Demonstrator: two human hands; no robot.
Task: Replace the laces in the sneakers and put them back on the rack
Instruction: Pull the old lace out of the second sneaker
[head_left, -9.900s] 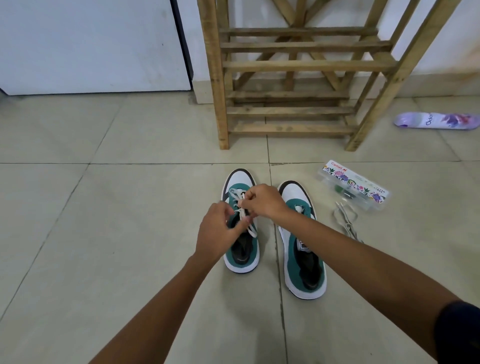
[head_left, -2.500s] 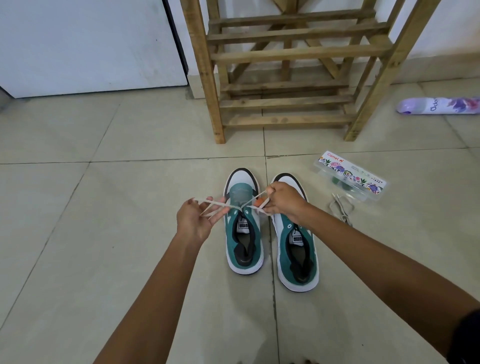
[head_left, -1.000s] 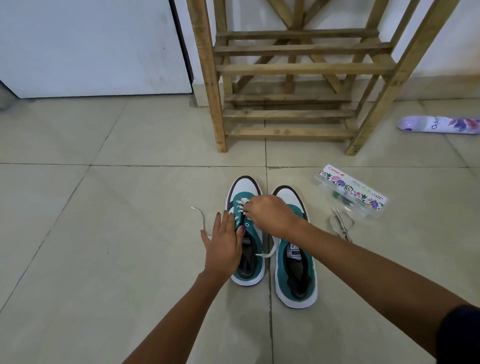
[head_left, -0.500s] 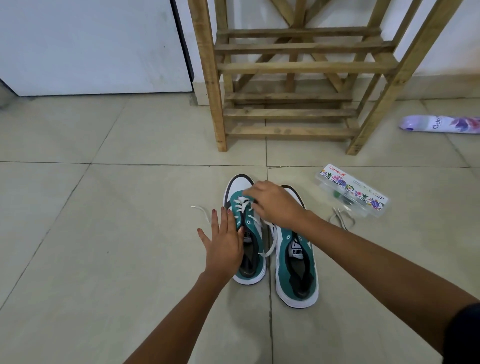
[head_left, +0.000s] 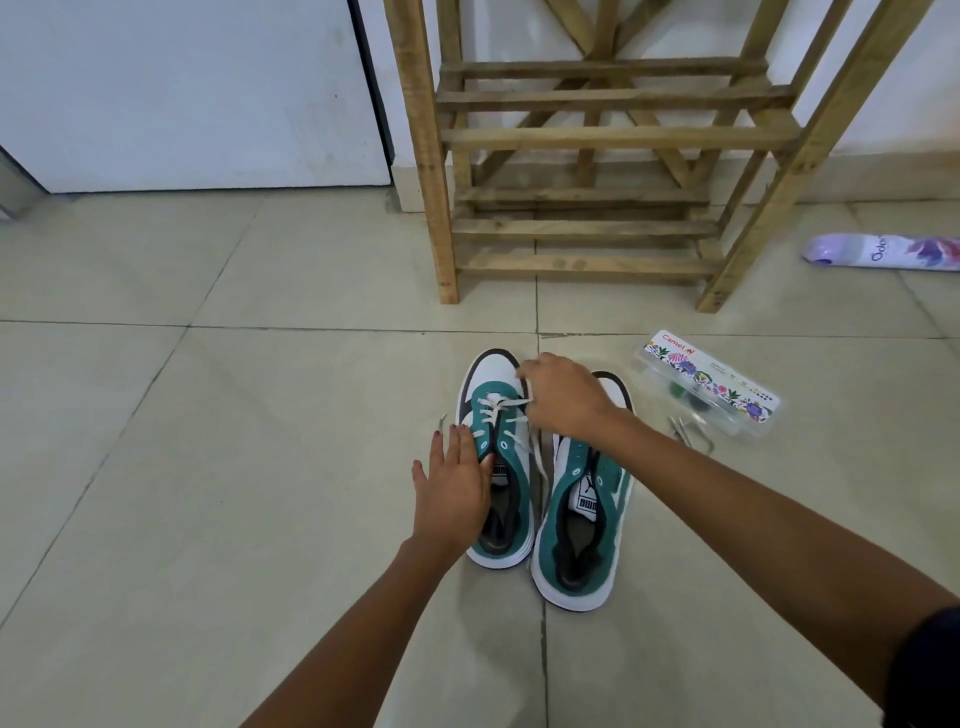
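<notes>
Two green-and-white sneakers (head_left: 498, 467) (head_left: 584, 525), one wooden rack (head_left: 597, 140), one clear plastic case (head_left: 709, 387), one purple spray can (head_left: 883, 252), two hands (head_left: 454, 486) (head_left: 563, 397).

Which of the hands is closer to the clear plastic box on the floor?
Right. The right hand is over the sneakers' toes, just left of the box; the left hand rests on the left sneaker, farther away.
</notes>
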